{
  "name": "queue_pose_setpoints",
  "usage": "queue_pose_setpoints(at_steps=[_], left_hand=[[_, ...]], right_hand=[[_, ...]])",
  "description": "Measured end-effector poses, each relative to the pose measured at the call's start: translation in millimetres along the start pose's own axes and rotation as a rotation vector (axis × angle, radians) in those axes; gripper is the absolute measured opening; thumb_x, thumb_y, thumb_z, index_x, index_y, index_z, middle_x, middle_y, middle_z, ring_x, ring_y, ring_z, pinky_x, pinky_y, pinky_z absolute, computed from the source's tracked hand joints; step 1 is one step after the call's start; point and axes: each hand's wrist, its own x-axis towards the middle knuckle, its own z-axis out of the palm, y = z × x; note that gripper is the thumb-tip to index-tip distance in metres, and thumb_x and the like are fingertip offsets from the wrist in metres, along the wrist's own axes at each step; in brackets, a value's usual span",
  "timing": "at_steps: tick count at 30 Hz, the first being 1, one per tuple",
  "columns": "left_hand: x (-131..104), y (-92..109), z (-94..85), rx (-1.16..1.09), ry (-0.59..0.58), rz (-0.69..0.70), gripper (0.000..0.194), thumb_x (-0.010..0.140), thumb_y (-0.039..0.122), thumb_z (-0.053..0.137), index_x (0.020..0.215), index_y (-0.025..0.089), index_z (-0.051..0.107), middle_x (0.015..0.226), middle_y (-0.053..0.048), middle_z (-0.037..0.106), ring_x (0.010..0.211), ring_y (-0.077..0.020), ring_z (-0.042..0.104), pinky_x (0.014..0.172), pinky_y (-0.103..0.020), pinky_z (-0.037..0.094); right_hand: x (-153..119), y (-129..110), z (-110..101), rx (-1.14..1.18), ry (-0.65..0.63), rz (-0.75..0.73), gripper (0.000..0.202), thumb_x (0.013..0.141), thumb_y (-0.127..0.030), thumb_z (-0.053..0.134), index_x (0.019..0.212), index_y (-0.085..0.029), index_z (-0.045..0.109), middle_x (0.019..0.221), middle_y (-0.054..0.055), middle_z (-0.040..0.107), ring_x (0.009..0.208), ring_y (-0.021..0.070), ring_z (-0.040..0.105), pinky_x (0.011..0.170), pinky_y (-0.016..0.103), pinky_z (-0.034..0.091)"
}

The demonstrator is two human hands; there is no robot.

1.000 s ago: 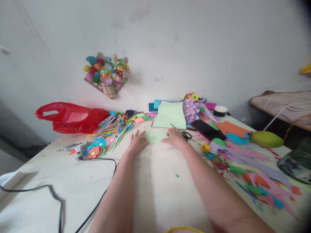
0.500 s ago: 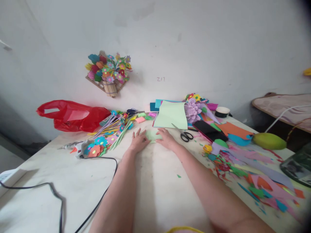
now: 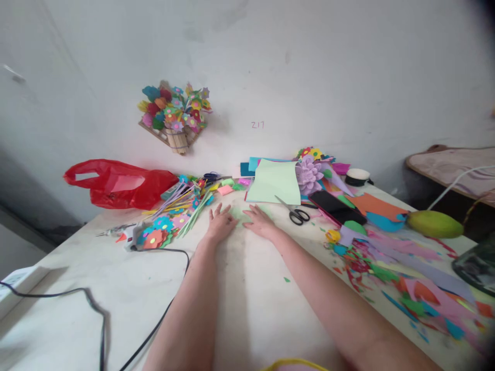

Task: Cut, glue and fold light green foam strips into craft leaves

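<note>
Both hands lie flat, palms down, on a small pale green paper (image 3: pixel 242 215) near the far edge of the table (image 3: pixel 247 304). The left hand (image 3: pixel 221 224) presses its left side, the right hand (image 3: pixel 260 222) its right, fingers spread wide and gripping nothing. Just beyond them lies a larger green sheet (image 3: pixel 275 181), with scissors (image 3: pixel 296 212) beside it and a phone (image 3: pixel 335 207) farther right. Paper flowers (image 3: pixel 159 232) and a red bag (image 3: pixel 119 184) sit toward the far left corner; coloured scraps (image 3: pixel 390 268) cover the right edge.
</note>
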Motion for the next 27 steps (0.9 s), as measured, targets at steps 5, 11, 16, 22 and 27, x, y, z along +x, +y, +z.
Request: queue_pose_setpoints(at_steps=[5,11,16,22,27], left_hand=[[1,-9,-8.4,-0.103,0.088,-0.161,0.018,0.078,0.031,0.043,0.076,0.020,0.057,0.131,-0.003,0.042,0.129,-0.0260,0.017,0.101,-0.054,0.008],[-8,-27,-22.3,-0.308,0.153,-0.142,0.018,0.074,0.021,0.044,0.087,0.019,0.057,0.118,-0.007,0.054,0.107,-0.0188,0.050,0.091,-0.034,0.038],[-30,-40,-22.1,-0.437,0.153,-0.053,0.032,0.058,0.007,0.048,0.086,0.019,0.058,0.114,-0.004,0.058,0.112,-0.0188,0.046,0.094,-0.032,0.036],[-34,-38,-17.9,-0.342,0.208,-0.011,0.027,0.057,0.014,0.061,0.083,0.021,0.060,0.115,-0.004,0.057,0.121,-0.0224,0.035,0.099,-0.039,0.029],[-33,-40,-14.3,-0.425,0.209,0.006,0.018,0.061,0.025,0.064,0.079,0.021,0.063,0.110,-0.004,0.060,0.118,-0.0210,0.039,0.098,-0.038,0.031]], right_hand=[[2,-7,-11,-0.077,-0.180,0.043,0.060,0.082,-0.043,0.037,0.136,-0.026,0.019,0.145,0.001,0.004,0.131,0.0191,-0.001,0.104,0.033,0.006],[2,-6,-10,-0.125,-0.196,0.029,0.057,0.083,-0.043,0.032,0.136,-0.026,0.021,0.145,0.002,0.002,0.131,0.0189,-0.003,0.104,0.032,0.005],[-2,-7,-6,-0.145,-0.177,0.047,0.053,0.086,-0.041,0.025,0.136,-0.028,0.018,0.145,-0.001,0.000,0.131,0.0168,-0.004,0.104,0.033,0.004],[-4,-12,-5,-0.178,-0.147,0.070,0.053,0.086,-0.044,0.023,0.136,-0.028,0.018,0.145,-0.001,0.002,0.131,0.0160,-0.001,0.104,0.032,0.004],[-2,-15,-1,-0.177,-0.119,0.108,0.061,0.082,-0.054,0.023,0.136,-0.027,0.019,0.145,0.000,0.003,0.131,0.0182,-0.001,0.104,0.034,0.005]])
